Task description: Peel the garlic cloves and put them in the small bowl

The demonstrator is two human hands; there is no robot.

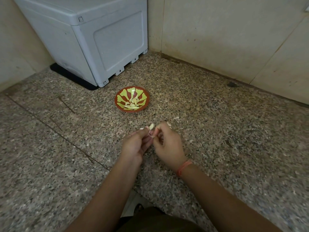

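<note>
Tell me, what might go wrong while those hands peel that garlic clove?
1. The garlic clove is pinched at the fingertips of the left hand and right hand, above the speckled surface; it could slip and drop.
2. The small bowl sits apart, ahead; a tossed clove might miss.
3. Loose skin scraps lie nearby and could end up in the bowl.

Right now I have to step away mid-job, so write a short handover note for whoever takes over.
Left hand holds a garlic clove at its fingertips; right hand pinches its loose skin.
Small bowl stands beyond the hands on the granite surface, several peeled cloves inside.
To do: finish this clove, drop it in the bowl.
</note>
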